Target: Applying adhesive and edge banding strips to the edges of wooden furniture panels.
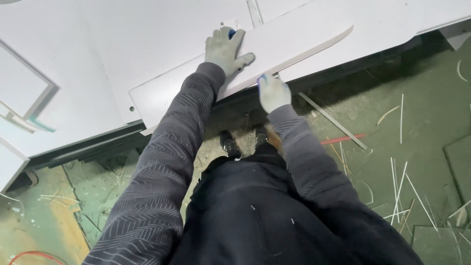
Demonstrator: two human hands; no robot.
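White panel (274,46) lay flat on the table (122,44), one end curved. Left hand (224,49) pressed on top, fingers spread; right hand (273,92) gripped its near edge (fingers curled over it) — apparently positioning; any shift needs both hands moving together.

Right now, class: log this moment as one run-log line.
left hand: flat on white panel | right hand: gripping panel's near edge | panel: lying on white worktable | floor: offcut strips
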